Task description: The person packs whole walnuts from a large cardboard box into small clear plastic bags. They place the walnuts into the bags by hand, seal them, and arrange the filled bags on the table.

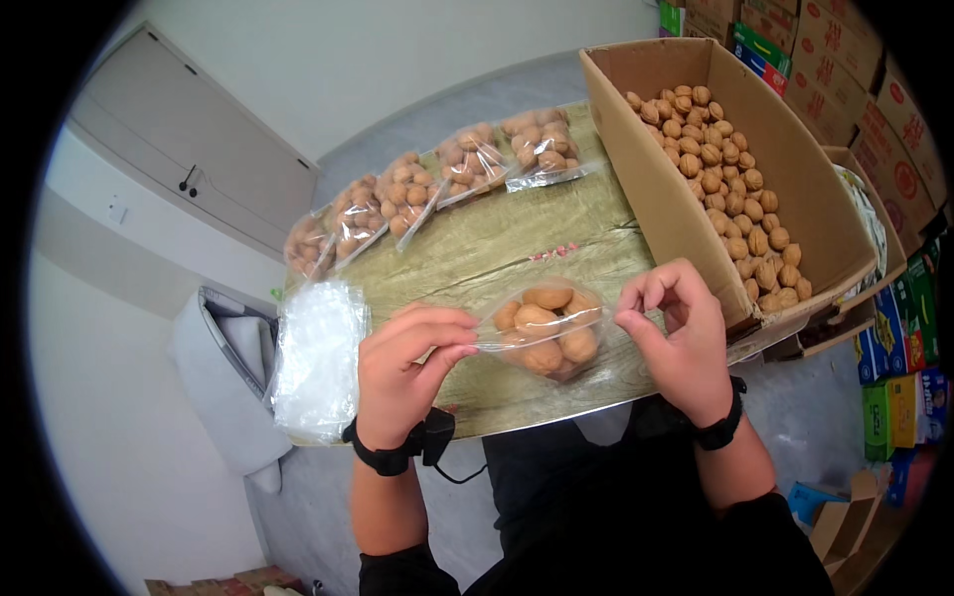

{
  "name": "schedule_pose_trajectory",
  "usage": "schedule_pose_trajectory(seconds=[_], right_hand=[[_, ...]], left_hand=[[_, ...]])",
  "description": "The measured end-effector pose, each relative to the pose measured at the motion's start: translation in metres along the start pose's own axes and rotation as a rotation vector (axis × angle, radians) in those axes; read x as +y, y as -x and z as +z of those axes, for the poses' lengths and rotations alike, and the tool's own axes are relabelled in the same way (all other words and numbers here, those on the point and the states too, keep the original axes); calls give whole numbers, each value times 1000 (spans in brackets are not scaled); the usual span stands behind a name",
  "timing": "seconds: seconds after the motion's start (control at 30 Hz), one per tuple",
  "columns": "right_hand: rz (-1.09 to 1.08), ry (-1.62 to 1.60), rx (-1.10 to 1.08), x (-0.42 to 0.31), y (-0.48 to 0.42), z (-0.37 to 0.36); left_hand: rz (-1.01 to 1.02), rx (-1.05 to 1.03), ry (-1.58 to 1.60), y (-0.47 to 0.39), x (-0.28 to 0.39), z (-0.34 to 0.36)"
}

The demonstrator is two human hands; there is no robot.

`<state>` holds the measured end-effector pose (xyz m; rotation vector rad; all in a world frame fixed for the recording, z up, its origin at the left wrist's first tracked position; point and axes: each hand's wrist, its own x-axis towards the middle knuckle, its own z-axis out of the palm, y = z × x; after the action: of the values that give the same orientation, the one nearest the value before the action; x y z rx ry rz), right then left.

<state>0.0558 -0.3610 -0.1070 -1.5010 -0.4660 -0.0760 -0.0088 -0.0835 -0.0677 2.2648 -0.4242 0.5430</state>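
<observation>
A clear plastic zip bag point(560, 366) with several walnuts in it stands on the table near its front edge, its mouth facing up. My left hand point(410, 365) pinches the left end of the bag's mouth between thumb and fingers. At the right end of the mouth, the thumb and forefinger of my right hand point(682, 335) close on the bag's edge. The walnuts point(536, 320) show through the film and the parted opening. Left of my left hand lies a stack of flat clear plastic bags point(319, 357).
A large cardboard box point(633, 179) of loose walnuts point(734, 201) occupies the right side of the wood-patterned table point(477, 261). Several walnut-filled bags point(469, 164) line the far edge. Stacked cartons point(827, 74) stand beyond the box; a grey padded item point(223, 387) is at the left.
</observation>
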Motion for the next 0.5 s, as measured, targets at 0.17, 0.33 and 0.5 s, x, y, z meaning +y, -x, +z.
schedule_pose_trajectory(seconds=[0.17,0.33,0.5], right_hand=[[-50,-1,4,11,-2,-2],[-16,-8,-17,3,-4,-4],[-30,84,-34,8,-2,-8]], left_hand=[[-204,86,266,12,-2,17],[-273,138,394,10,3,29],[-104,140,184,12,-4,28]])
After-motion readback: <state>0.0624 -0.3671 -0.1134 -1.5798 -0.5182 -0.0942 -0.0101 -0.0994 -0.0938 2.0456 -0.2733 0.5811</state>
